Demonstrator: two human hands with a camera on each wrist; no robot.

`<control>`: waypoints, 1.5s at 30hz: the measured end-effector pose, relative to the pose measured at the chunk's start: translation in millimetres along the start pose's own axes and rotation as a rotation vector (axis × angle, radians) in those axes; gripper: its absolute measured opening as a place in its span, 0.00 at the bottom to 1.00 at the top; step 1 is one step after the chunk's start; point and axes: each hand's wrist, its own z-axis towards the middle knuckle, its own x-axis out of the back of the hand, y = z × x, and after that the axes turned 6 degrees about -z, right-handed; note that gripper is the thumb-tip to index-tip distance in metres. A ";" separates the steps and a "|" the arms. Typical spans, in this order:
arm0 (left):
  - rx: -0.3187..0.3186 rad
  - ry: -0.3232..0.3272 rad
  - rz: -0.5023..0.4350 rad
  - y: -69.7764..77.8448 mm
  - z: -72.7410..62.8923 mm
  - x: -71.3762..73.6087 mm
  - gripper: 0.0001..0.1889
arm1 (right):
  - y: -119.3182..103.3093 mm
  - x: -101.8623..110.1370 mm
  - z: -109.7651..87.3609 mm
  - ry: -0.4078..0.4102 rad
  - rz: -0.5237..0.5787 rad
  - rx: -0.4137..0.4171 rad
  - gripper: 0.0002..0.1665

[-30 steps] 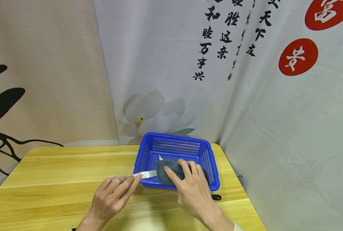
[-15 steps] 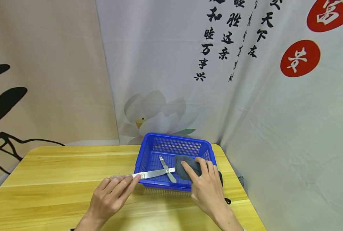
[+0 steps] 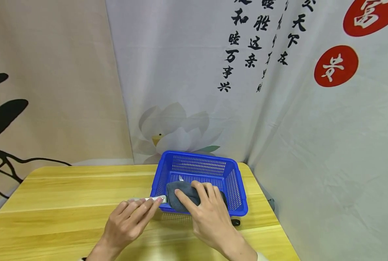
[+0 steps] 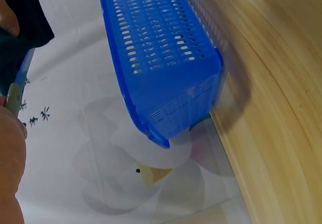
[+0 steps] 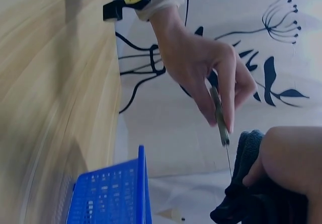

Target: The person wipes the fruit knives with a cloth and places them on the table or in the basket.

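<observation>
My left hand (image 3: pixel 123 224) pinches the pale handle of a knife (image 3: pixel 157 199), which points right over the near edge of a blue basket. A folded dark grey cloth (image 3: pixel 180 195) is held in my right hand (image 3: pixel 213 221), wrapped across the blade close to the handle. In the head view the cloth hides the blade. Seen edge-on in the right wrist view, a thin strip of the knife (image 5: pixel 221 121) runs from the left hand (image 5: pixel 206 68) into the cloth (image 5: pixel 246 153). Inside the basket, the tip of a second knife (image 3: pixel 180 178) shows behind the cloth.
The blue plastic basket (image 3: pixel 154 181) with slotted walls stands at the back right of the wooden table (image 3: pixel 82 195). Right behind it hangs a printed curtain (image 3: pixel 180 72), and another stretch of curtain closes off the right side. A small black loop (image 3: pixel 235 222) shows below my right hand.
My right hand slid the cloth right along the blade, baring the blade and the second knife, then came back left to the handle. My left hand kept the knife nearly still.
</observation>
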 end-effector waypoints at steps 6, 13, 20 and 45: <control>-0.004 0.009 -0.003 0.7 -2.7 -1.7 0.17 | -11.0 0.8 6.6 -0.026 -0.015 0.064 0.49; 0.007 0.018 -0.007 0.7 -3.7 -1.1 0.17 | -13.6 1.6 9.1 -0.049 -0.024 0.074 0.51; -0.001 0.046 0.002 0.0 1.9 -1.3 0.15 | -9.4 2.3 7.5 -0.069 -0.046 0.058 0.45; 0.033 0.042 0.001 -4.6 -2.4 3.6 0.14 | 36.0 -4.3 -26.0 -0.104 -0.066 -0.096 0.43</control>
